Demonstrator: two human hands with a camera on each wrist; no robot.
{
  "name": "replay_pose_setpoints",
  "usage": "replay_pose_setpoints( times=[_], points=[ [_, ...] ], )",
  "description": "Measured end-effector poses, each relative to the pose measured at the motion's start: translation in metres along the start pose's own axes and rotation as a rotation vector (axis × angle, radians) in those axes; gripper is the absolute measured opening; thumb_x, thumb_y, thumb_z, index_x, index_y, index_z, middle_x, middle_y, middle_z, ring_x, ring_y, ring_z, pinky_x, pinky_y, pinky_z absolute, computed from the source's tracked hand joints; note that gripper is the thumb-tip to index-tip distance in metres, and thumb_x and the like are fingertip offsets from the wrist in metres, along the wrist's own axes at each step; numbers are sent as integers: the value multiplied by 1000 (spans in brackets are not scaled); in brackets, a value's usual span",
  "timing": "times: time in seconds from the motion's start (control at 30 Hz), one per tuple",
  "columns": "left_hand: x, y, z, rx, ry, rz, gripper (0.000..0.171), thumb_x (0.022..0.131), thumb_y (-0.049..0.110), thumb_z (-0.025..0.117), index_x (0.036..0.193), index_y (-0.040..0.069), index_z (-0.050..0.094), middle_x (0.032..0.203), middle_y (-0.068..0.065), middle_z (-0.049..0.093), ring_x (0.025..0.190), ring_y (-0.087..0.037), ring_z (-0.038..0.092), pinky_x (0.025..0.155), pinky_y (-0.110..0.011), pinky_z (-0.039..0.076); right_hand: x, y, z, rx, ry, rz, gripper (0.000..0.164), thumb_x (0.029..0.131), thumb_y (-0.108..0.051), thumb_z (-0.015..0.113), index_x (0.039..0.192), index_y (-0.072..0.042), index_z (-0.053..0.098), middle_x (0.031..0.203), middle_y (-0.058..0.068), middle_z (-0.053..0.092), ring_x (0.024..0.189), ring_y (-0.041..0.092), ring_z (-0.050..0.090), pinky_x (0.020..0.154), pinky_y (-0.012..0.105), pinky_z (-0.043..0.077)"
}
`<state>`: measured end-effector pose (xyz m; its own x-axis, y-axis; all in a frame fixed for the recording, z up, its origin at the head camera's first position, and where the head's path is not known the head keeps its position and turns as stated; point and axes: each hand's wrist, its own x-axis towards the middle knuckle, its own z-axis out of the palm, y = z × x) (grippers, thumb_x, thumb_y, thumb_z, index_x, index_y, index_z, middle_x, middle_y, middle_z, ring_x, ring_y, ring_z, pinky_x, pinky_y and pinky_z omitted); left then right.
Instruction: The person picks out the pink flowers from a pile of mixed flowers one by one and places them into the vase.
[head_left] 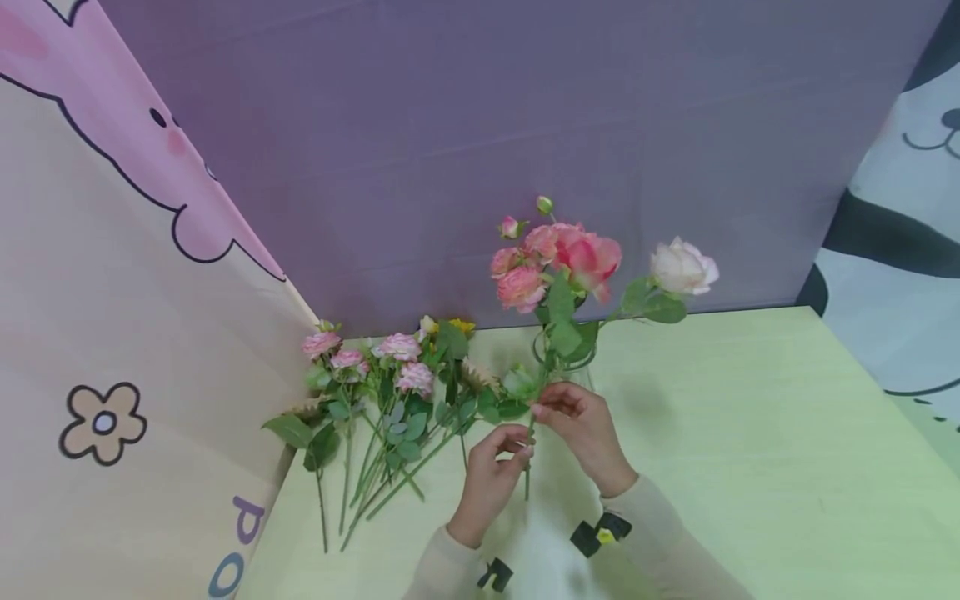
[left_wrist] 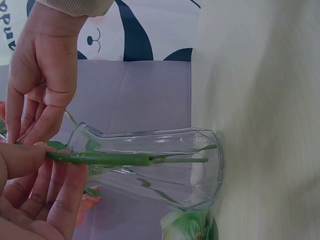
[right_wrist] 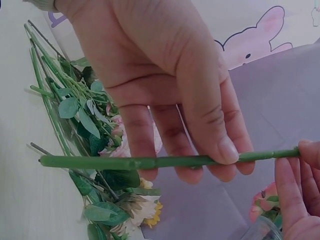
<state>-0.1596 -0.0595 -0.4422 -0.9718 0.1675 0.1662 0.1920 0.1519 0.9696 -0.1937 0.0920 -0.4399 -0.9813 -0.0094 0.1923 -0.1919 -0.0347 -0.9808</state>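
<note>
Both hands hold the green stem (head_left: 528, 475) of a pink rose spray (head_left: 521, 287), upright before a clear glass vase (head_left: 587, 379). My left hand (head_left: 491, 479) pinches the stem lower down between thumb and fingers. Higher up, just under the leaves, my right hand (head_left: 581, 429) pinches it too. The bare stem end (right_wrist: 85, 162) sticks out past the left hand in the right wrist view. In the left wrist view the vase (left_wrist: 150, 187) shows thin stems inside. A white rose (head_left: 682, 267) leans right above the vase, and a larger coral bloom (head_left: 591, 260) overlaps the spray.
On the table's left lie several cut flowers: pink roses (head_left: 401, 346), a yellow flower (head_left: 461, 325) and long stems (head_left: 408, 475). A pale green flower (head_left: 519, 382) is left of the vase. A purple backdrop (head_left: 465, 150) stands behind the table (head_left: 750, 433).
</note>
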Motion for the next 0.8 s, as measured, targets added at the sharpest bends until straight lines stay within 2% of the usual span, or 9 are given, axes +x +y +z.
replay_pose_setpoints(
  times=[0.17, 0.33, 0.5, 0.6, 0.7, 0.8],
  points=[
    [1, -4, -1, -23, -13, -18, 16, 86, -5, 62, 102, -6, 63, 96, -20, 65, 83, -22, 63, 67, -20, 54, 1, 0, 0, -36, 7, -7, 23, 83, -10, 71, 97, 6, 61, 88, 10, 66, 77, 12, 62, 70, 24, 53],
    [1, -8, -3, -24, -10, -24, 14, 86, -3, 63, 99, -6, 63, 94, -19, 65, 80, -15, 62, 67, -19, 53, 3, 0, -1, -34, 7, -35, 23, 83, -9, 71, 95, 7, 61, 86, 11, 66, 75, 12, 62, 68, 24, 53],
    [-1, -14, -5, -6, -11, -57, 12, 87, 0, 64, 98, -5, 65, 94, -17, 66, 79, -8, 61, 67, -19, 53, 5, -2, -2, -22, 23, -43, 20, 83, -8, 71, 94, 5, 61, 87, 12, 65, 76, 12, 63, 69, 24, 54],
    [-1, -21, -6, -16, -15, -79, 12, 87, 1, 64, 98, -4, 66, 94, -17, 67, 77, -9, 61, 67, -25, 56, 7, -4, -3, -26, 40, -39, 21, 83, -8, 71, 94, 6, 61, 86, 11, 66, 76, 12, 63, 70, 24, 55],
    [0, -35, -7, -29, -9, -84, 12, 87, 2, 65, 98, -3, 66, 93, -16, 67, 76, -12, 62, 68, -34, 57, 9, -6, -4, -35, 61, -45, 21, 83, -8, 71, 94, 6, 60, 85, 8, 66, 75, 12, 63, 69, 23, 55],
    [1, -49, -10, -23, 1, -77, 12, 87, 5, 65, 98, 0, 66, 93, -14, 67, 76, -13, 63, 68, -33, 57, 12, -9, -7, -39, 73, -51, 20, 83, -6, 70, 95, 7, 60, 84, 7, 66, 75, 11, 63, 69, 23, 55]
  ],
)
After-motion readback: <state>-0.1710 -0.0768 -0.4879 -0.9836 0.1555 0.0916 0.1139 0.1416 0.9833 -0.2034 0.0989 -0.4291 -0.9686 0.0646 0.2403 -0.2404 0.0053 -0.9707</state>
